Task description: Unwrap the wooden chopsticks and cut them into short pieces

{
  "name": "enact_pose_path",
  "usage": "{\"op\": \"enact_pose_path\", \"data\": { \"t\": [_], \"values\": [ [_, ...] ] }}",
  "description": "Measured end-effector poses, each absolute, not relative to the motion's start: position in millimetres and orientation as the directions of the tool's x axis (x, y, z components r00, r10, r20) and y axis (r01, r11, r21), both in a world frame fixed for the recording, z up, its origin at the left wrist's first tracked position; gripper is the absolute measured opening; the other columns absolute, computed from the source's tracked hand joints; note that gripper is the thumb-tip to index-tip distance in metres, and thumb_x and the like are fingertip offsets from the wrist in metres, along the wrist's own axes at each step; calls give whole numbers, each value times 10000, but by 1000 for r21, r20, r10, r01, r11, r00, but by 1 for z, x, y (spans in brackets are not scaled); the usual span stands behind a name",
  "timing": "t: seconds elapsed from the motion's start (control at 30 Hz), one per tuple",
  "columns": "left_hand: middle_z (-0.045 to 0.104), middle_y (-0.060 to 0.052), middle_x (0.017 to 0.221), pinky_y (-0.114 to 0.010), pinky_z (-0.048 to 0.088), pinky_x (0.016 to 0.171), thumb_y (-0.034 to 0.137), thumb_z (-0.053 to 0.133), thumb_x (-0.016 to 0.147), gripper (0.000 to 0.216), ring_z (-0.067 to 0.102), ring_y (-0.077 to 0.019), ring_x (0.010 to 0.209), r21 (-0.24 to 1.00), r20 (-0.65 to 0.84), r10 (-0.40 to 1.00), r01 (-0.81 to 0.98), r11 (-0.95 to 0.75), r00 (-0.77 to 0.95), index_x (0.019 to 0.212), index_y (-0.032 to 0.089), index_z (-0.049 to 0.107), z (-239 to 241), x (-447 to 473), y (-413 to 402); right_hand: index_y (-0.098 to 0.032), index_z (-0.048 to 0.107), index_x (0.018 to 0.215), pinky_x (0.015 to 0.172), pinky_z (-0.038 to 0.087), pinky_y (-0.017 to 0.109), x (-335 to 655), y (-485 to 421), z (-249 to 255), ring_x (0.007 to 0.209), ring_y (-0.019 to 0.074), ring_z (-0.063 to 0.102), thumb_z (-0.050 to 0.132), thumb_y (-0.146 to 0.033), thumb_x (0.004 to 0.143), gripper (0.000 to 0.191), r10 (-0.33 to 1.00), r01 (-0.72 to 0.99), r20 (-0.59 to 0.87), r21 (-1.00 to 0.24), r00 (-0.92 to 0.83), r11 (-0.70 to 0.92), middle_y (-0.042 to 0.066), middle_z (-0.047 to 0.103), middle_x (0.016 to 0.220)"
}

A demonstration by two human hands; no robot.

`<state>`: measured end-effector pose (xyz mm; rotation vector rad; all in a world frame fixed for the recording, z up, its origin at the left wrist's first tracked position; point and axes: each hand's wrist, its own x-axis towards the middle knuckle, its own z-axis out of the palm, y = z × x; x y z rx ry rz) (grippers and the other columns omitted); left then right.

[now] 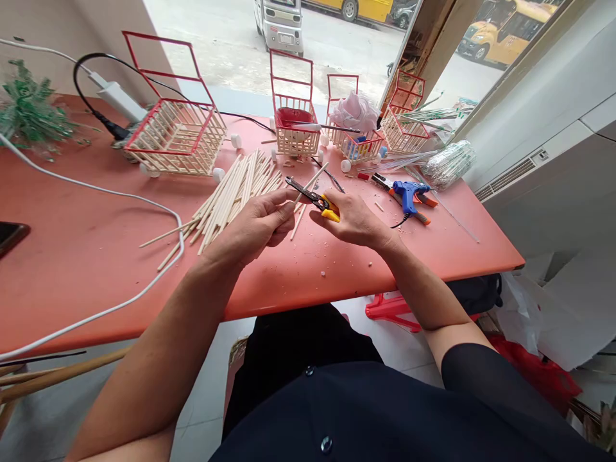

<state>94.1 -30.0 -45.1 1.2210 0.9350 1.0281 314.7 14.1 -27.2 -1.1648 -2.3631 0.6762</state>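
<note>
My left hand (264, 223) is closed, pinching a thin wooden stick (315, 178) that slants up to the right. Yellow-handled pliers (329, 210) are gripped in my right hand (359, 218), their dark jaws pointing left across the stick near my left fingertips. Whether the jaws bite into the stick I cannot tell. Left of my hands lies a loose pile of similar wooden sticks (235, 192). Another single stick (298, 222) rests on the table between my hands, with small chips scattered around.
Small stick-built carts with red-trimmed handles stand along the back: one large cart (179, 131), others holding a red bowl (294, 117) and white plastic (355, 112). A blue glue gun (409, 196) lies at right. A white cable (120, 192) crosses the pink table (96, 269).
</note>
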Motion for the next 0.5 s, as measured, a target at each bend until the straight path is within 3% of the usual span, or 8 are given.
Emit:
{"op": "enact_pose_path", "data": {
  "t": [0.27, 0.37, 0.5],
  "values": [
    [306, 96, 579, -220, 198, 455, 377, 830, 899, 247, 245, -94, 485, 990, 12, 966, -138, 25, 258, 1041, 199, 735, -44, 91, -29, -237, 422, 780, 707, 287, 330, 311, 11, -25, 730, 151, 408, 587, -772, 987, 597, 821, 595, 161, -615, -547, 517, -13, 485, 735],
    [379, 73, 581, -226, 231, 472, 359, 825, 891, 259, 307, -101, 498, 990, 33, 969, -140, 2, 243, 1073, 182, 779, -43, 90, -29, -228, 456, 811, 691, 310, 320, 313, 13, -23, 739, 154, 442, 524, -872, 984, 670, 814, 538, 82, -712, -575, 451, -7, 482, 766],
    [470, 38, 611, -231, 264, 494, 320, 831, 864, 251, 371, -101, 518, 987, 59, 971, -157, -22, 231, 1059, 163, 814, -42, 92, -29, -231, 485, 879, 594, 335, 295, 318, 20, -27, 667, 138, 451, 562, -934, 940, 710, 819, 419, -51, -876, -572, 238, -21, 465, 767]
  ]
}}
